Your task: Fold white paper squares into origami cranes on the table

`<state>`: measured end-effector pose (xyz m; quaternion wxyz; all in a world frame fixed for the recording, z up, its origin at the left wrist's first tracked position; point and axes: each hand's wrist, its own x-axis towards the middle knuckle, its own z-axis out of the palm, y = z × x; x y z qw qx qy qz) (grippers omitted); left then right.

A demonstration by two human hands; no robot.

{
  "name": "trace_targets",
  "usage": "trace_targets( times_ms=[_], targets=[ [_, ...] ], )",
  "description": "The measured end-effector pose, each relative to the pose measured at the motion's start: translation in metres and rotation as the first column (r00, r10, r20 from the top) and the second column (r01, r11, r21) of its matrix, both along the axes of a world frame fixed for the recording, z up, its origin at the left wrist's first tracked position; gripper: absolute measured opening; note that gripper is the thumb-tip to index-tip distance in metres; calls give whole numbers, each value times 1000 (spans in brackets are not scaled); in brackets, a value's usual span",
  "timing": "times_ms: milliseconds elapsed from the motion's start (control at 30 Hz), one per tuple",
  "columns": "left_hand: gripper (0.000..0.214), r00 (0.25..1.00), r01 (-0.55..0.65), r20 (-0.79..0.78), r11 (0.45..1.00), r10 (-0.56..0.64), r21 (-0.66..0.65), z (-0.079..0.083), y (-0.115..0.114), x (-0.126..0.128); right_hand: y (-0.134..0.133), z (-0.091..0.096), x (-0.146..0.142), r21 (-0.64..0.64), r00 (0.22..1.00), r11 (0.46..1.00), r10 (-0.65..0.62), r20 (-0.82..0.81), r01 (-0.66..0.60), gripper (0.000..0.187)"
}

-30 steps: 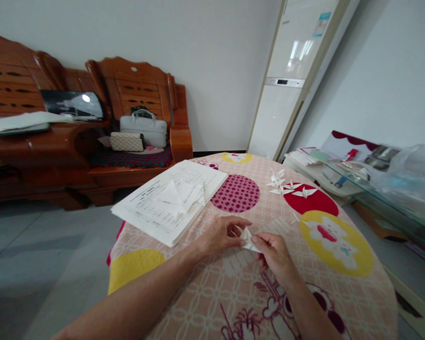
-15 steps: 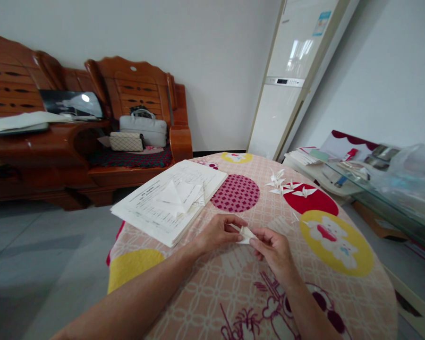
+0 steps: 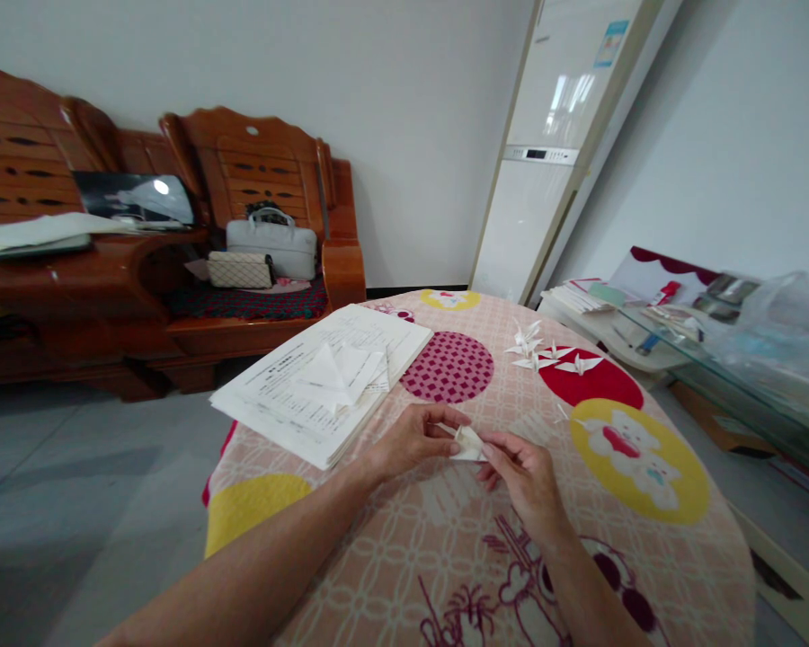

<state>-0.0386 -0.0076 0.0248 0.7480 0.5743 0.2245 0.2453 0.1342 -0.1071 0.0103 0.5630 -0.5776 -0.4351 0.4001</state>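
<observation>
A small piece of folded white paper (image 3: 470,444) is held between my two hands, just above the patterned tablecloth (image 3: 391,539). My left hand (image 3: 422,438) pinches its left side between thumb and fingers. On the other side, my right hand (image 3: 520,467) grips the right edge with thumb and forefinger. Several white paper cranes (image 3: 534,352) stand past my right hand on the far right of the table. To the left, a stack of printed sheets (image 3: 276,386) carries some folded paper pieces (image 3: 341,377).
Beyond the table's right side is a glass shelf (image 3: 748,368) with a plastic bag (image 3: 775,323) and papers. A tall white cabinet-like unit (image 3: 532,180) stands behind. Wooden seats (image 3: 262,162) with a grey handbag (image 3: 276,243) are at the back left.
My right thumb and fingers have shifted slightly on the folded paper, and more of its upper face shows. The left hand keeps its pinch nearly unmoved.
</observation>
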Motion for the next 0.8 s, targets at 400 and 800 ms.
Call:
trace_targets(
  times_ms=[400,800],
  targets=[
    [48,998,-57,-5,998,57,32,-2,-1,2,1,-3,-1,-16,999,999,-27,32,28,41],
    [36,987,-68,-122,958,106,280,-5,-1,3,1,-6,1,-3,987,1000,24,162,-24,39]
  ],
)
